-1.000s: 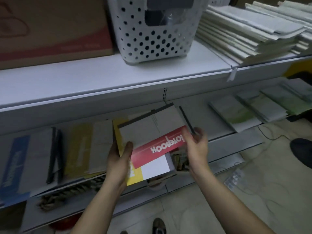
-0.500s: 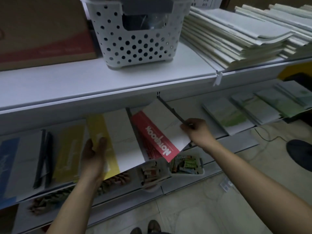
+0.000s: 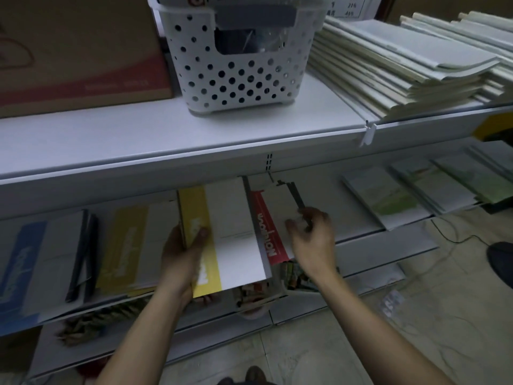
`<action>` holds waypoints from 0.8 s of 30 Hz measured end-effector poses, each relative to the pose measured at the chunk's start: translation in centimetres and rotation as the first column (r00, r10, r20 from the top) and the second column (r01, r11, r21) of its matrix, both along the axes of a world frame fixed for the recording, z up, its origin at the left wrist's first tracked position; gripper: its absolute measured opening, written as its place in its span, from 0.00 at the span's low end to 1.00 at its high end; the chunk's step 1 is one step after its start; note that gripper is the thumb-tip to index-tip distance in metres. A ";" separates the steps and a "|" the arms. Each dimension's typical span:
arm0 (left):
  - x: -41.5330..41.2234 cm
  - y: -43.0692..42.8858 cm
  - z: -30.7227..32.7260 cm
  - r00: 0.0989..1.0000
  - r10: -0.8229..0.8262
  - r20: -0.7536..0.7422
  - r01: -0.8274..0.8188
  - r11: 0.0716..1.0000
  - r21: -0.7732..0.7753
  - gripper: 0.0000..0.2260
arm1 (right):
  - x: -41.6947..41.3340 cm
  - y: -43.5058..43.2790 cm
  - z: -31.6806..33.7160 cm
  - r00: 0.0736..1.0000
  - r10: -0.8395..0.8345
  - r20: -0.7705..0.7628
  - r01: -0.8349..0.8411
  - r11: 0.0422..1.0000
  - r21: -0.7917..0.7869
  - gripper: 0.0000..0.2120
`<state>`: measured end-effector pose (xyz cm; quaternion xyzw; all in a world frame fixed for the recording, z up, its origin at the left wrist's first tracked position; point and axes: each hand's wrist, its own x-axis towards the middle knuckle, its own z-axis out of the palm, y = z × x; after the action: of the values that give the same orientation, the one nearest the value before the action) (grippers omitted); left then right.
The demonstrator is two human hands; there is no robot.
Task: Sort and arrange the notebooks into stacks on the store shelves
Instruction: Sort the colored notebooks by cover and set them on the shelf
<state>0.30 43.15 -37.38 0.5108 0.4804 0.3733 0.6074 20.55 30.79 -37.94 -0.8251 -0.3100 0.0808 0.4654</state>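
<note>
Left hand [image 3: 181, 254] has its grip closed on the yellow-striped notebook [image 3: 222, 240], held over the middle shelf [image 3: 361, 240] edge. Right hand [image 3: 311, 237] pinches the dark spine of the red-striped notebook [image 3: 269, 226], lying on that shelf just beside. More notebooks lie left; green-covered booklets [image 3: 388, 195] right. Overhead, the upper shelf [image 3: 138, 134] carries a perforated white basket [image 3: 236, 65] and paper stacks [image 3: 388, 65].

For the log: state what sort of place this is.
Probably a stationery shop: white tiered shelves with a price-tag clip, rows of colour-banded notebooks, and tall paper-book stacks above.
</note>
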 end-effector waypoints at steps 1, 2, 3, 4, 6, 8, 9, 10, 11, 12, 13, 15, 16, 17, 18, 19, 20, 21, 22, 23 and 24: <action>0.2 -0.3 -0.2 1.000 -0.013 -0.013 0.013 1.000 0.002 0.15 | -1.5 0.3 0.7 0.985 0.094 -0.145 -0.086 0.994 0.066 0.16; 0.2 -0.6 -0.3 0.999 -0.030 -0.028 0.030 1.000 -0.005 0.16 | -2.8 0.6 1.1 0.955 0.164 -0.248 -0.138 0.984 0.117 0.14; 0.1 -0.8 -0.3 0.999 -0.030 -0.030 0.030 1.000 -0.004 0.17 | -4.0 1.0 1.3 0.939 0.193 -0.285 -0.158 0.977 0.140 0.13; -0.4 -0.8 -0.6 0.999 -0.027 -0.031 0.027 1.000 -0.006 0.17 | -5.0 1.3 1.3 0.941 0.189 -0.280 -0.154 0.978 0.141 0.11; -1.6 -0.8 -0.8 0.999 0.008 0.033 -0.006 0.999 -0.049 0.21 | -6.3 2.0 1.3 0.956 0.140 -0.257 -0.107 0.985 0.138 0.08; -3.5 -0.5 -0.7 0.993 0.057 0.103 -0.047 0.994 -0.098 0.28 | -7.1 2.6 0.9 0.952 0.120 -0.282 -0.078 0.985 0.157 0.07; -4.7 -0.2 -0.7 0.989 0.084 0.123 -0.070 0.992 -0.108 0.28 | -7.7 3.1 0.9 0.945 0.126 -0.302 -0.080 0.984 0.158 0.06; -6.0 0.1 -0.6 0.985 0.111 0.129 -0.098 0.990 -0.100 0.28 | -8.4 3.7 0.9 0.939 0.140 -0.313 -0.095 0.983 0.157 0.06; -7.2 0.4 -0.6 0.981 0.146 0.127 -0.135 0.986 -0.095 0.28 | -9.3 4.3 0.9 0.938 0.161 -0.308 -0.117 0.981 0.157 0.05; -8.5 0.6 -0.8 0.979 0.166 0.123 -0.155 0.983 -0.095 0.27 | -10.2 5.0 0.9 0.935 0.185 -0.302 -0.139 0.976 0.168 0.05; -10.1 1.1 -1.0 0.976 0.194 0.101 -0.186 0.979 -0.088 0.24 | -11.2 5.8 0.9 0.931 0.203 -0.303 -0.154 0.972 0.179 0.03; -13.3 1.6 -1.0 0.971 0.231 0.066 -0.225 0.971 -0.080 0.17 | -12.9 7.7 0.6 0.923 0.216 -0.319 -0.166 0.970 0.177 0.03; -15.1 2.0 -0.9 0.964 0.261 0.052 -0.257 0.964 -0.072 0.14 | -13.7 8.7 0.4 0.918 0.214 -0.333 -0.167 0.972 0.166 0.04; -17.0 2.4 -0.9 0.955 0.295 0.033 -0.292 0.954 -0.069 0.13 | -14.4 9.6 0.2 0.913 0.212 -0.349 -0.164 0.973 0.161 0.04; -19.0 2.7 -0.8 0.944 0.330 0.022 -0.328 0.942 -0.068 0.11 | -15.0 10.6 -0.1 0.910 0.207 -0.360 -0.160 0.974 0.158 0.05; -21.0 2.9 -0.6 0.933 0.358 0.020 -0.356 0.932 -0.071 0.11 | -15.7 11.6 -0.4 0.910 0.198 -0.364 -0.154 0.977 0.146 0.05; -23.1 3.2 -0.6 0.927 0.374 0.019 -0.372 0.925 -0.078 0.11 | -16.3 12.5 -0.7 0.916 0.184 -0.356 -0.149 0.981 0.125 0.06; -25.0 3.4 -0.5 0.919 0.393 0.026 -0.389 0.917 -0.093 0.10 | -17.0 13.4 -0.8 0.922 0.173 -0.347 -0.147 0.984 0.099 0.06; -26.8 3.7 -0.4 0.913 0.407 0.036 -0.402 0.910 -0.098 0.08 | -17.7 14.3 -1.0 0.931 0.162 -0.328 -0.146 0.987 0.071 0.05; -28.4 4.0 -0.4 0.901 0.432 0.036 -0.426 0.898 -0.106 0.06 | -18.3 15.2 -1.2 0.943 0.147 -0.299 -0.142 0.989 0.039 0.05; -29.6 4.2 -0.5 0.892 0.450 0.041 -0.443 0.889 -0.115 0.05 | -19.0 15.9 -1.3 0.956 0.133 -0.262 -0.137 0.991 0.003 0.06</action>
<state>-29.33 47.38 -37.87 0.3423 0.5831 0.4945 0.5462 1.59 46.71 -39.28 -0.7875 -0.3010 0.2229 0.4895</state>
